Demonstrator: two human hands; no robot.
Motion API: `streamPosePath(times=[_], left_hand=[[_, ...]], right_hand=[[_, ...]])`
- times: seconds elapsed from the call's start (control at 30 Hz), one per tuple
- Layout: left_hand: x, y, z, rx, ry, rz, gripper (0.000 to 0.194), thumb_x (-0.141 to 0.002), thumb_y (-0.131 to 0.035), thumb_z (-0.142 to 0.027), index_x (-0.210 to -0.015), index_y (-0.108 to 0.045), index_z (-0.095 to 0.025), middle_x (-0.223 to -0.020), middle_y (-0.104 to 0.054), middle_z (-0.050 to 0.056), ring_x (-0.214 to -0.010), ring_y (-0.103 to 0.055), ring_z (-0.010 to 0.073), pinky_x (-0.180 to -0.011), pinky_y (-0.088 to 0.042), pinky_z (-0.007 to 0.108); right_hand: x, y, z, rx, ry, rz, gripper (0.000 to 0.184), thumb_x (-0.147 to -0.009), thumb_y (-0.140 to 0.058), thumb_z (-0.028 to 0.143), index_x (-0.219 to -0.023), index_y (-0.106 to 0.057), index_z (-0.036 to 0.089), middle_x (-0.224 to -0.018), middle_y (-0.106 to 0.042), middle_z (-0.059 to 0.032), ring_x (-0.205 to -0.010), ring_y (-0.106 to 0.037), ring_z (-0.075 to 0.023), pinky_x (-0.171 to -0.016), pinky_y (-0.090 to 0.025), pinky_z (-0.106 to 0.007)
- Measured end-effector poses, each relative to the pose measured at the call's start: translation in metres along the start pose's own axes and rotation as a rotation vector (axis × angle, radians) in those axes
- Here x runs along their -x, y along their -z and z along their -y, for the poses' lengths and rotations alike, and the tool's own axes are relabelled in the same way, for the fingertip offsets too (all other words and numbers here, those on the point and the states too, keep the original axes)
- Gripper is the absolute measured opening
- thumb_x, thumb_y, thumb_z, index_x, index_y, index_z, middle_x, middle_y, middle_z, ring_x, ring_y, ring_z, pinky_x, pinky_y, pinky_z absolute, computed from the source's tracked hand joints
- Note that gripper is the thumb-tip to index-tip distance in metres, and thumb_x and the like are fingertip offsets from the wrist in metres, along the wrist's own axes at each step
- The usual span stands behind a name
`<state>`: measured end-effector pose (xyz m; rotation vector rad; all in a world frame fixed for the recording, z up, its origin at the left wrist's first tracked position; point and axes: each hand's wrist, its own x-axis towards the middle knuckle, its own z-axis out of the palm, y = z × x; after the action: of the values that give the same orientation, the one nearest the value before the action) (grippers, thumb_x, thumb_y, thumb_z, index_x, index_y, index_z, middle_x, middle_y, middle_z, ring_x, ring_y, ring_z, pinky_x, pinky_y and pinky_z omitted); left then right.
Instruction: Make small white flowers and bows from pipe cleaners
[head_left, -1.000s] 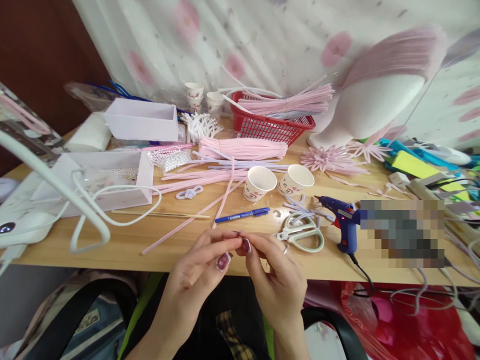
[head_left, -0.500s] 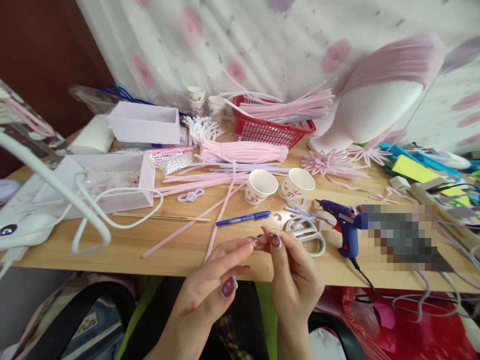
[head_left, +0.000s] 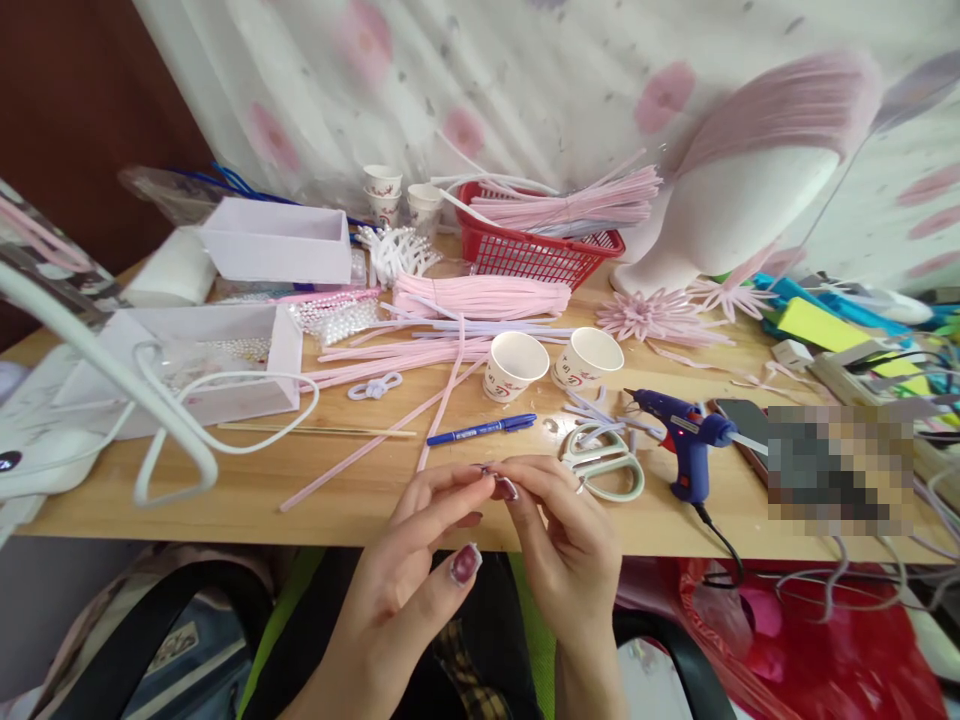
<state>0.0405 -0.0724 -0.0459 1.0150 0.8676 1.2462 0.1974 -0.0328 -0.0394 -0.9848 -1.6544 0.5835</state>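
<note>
My left hand [head_left: 397,595] is raised at the table's front edge, its fingers stretched forward and its thumb held apart. Its fingertips meet those of my right hand [head_left: 566,555], whose thumb and forefinger are pinched together. Whatever lies in that pinch is too small and covered to make out. Just beyond the fingers is a blue pen [head_left: 481,430]. Pale green-handled scissors [head_left: 639,482] rest right of it, beside short lilac pipe cleaner pieces [head_left: 592,408]. A lilac pipe cleaner twisted into loops [head_left: 375,387] lies farther left. Long pink pipe cleaners [head_left: 330,478] cross the tabletop.
Two paper cups [head_left: 517,372] stand mid-table. A blue glue gun [head_left: 686,445] with its cord sits at right. Behind are a red basket [head_left: 525,255], pink pipe cleaner bundles [head_left: 480,298] and a white mannequin head [head_left: 750,215]. White boxes [head_left: 277,245] and a looped cable [head_left: 217,385] occupy the left.
My hands have shifted slightly left and my right fingertips have come closer over the left ones. The camera view has moved a little; the table's objects keep their places.
</note>
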Motion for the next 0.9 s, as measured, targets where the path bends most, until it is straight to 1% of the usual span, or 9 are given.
streamPosePath(times=[0.17, 0.27, 0.37, 0.47, 0.57, 0.67, 0.77, 0.83, 0.9], left_hand=[[0.003, -0.009, -0.003, -0.189, -0.114, -0.049, 0.037, -0.096, -0.067, -0.032, -0.132, -0.070, -0.039, -0.138, -0.062, 0.005, -0.134, -0.055, 0.0276, -0.114, -0.047, 0.038], [0.004, -0.017, -0.001, -0.339, -0.229, -0.048, 0.052, -0.095, -0.066, -0.024, -0.144, -0.060, -0.041, -0.144, -0.058, 0.005, -0.137, -0.053, 0.0285, -0.115, -0.046, 0.040], [0.005, -0.024, 0.005, -0.431, -0.275, -0.084, 0.061, -0.095, -0.064, -0.025, -0.152, -0.050, -0.039, -0.152, -0.052, 0.008, -0.137, -0.052, 0.0303, -0.117, -0.044, 0.045], [0.007, -0.028, 0.009, -0.390, -0.254, -0.110, 0.059, -0.095, -0.064, -0.030, -0.152, -0.050, -0.040, -0.155, -0.050, 0.007, -0.139, -0.051, 0.0306, -0.118, -0.043, 0.045], [0.011, -0.030, 0.010, -0.267, -0.207, -0.137, 0.053, -0.094, -0.068, -0.034, -0.146, -0.058, -0.040, -0.153, -0.055, 0.005, -0.143, -0.049, 0.0311, -0.118, -0.043, 0.044], [0.011, -0.029, 0.009, -0.059, -0.105, -0.138, 0.045, -0.092, -0.070, -0.042, -0.138, -0.066, -0.038, -0.148, -0.060, 0.005, -0.137, -0.055, 0.0303, -0.112, -0.049, 0.039], [0.003, -0.020, 0.009, 0.071, 0.056, -0.177, 0.032, -0.090, -0.073, -0.044, -0.121, -0.077, -0.035, -0.136, -0.069, 0.005, -0.127, -0.064, 0.0275, -0.107, -0.053, 0.035], [-0.006, -0.010, 0.011, -0.016, 0.118, -0.236, 0.023, -0.091, -0.072, -0.042, -0.110, -0.080, -0.031, -0.129, -0.072, 0.006, -0.127, -0.064, 0.0266, -0.110, -0.050, 0.036], [-0.013, 0.001, 0.011, -0.185, 0.072, -0.271, 0.020, -0.093, -0.070, -0.040, -0.108, -0.079, -0.030, -0.129, -0.071, 0.004, -0.130, -0.060, 0.0257, -0.114, -0.045, 0.037]], right_hand=[[0.002, -0.004, 0.000, 0.108, 0.035, -0.050, 0.025, -0.095, -0.057, 0.001, -0.102, -0.069, 0.022, -0.092, -0.073, -0.0020, -0.084, -0.070, -0.0134, -0.078, -0.056, -0.022], [0.005, -0.011, -0.003, 0.200, 0.047, -0.112, 0.025, -0.095, -0.055, 0.000, -0.101, -0.068, 0.021, -0.091, -0.073, -0.0028, -0.084, -0.070, -0.0149, -0.079, -0.056, -0.024], [0.007, -0.018, -0.007, 0.281, 0.062, -0.155, 0.024, -0.095, -0.054, 0.002, -0.100, -0.068, 0.020, -0.090, -0.073, -0.0038, -0.084, -0.070, -0.0160, -0.079, -0.056, -0.025], [0.007, -0.020, -0.011, 0.317, 0.073, -0.176, 0.024, -0.096, -0.053, 0.003, -0.100, -0.068, 0.020, -0.091, -0.074, -0.0046, -0.084, -0.070, -0.0169, -0.078, -0.056, -0.026], [0.006, -0.017, -0.014, 0.322, 0.013, -0.206, 0.022, -0.096, -0.052, 0.006, -0.097, -0.069, 0.021, -0.088, -0.074, -0.0047, -0.082, -0.070, -0.0184, -0.077, -0.056, -0.029], [0.006, -0.011, -0.018, 0.180, -0.172, -0.256, 0.017, -0.099, -0.057, 0.018, -0.091, -0.072, 0.021, -0.085, -0.075, -0.0047, -0.079, -0.071, -0.0195, -0.074, -0.057, -0.030], [0.008, -0.006, -0.020, -0.157, -0.421, -0.238, 0.017, -0.099, -0.064, 0.032, -0.093, -0.077, 0.023, -0.089, -0.078, -0.0042, -0.079, -0.073, -0.0180, -0.075, -0.059, -0.029], [0.009, -0.006, -0.020, -0.371, -0.523, -0.195, 0.017, -0.096, -0.070, 0.039, -0.095, -0.081, 0.025, -0.091, -0.080, -0.0033, -0.078, -0.073, -0.0156, -0.078, -0.060, -0.027], [0.008, -0.007, -0.018, -0.533, -0.580, -0.162, 0.018, -0.091, -0.076, 0.043, -0.095, -0.083, 0.027, -0.091, -0.081, -0.0023, -0.076, -0.073, -0.0133, -0.078, -0.060, -0.024]])
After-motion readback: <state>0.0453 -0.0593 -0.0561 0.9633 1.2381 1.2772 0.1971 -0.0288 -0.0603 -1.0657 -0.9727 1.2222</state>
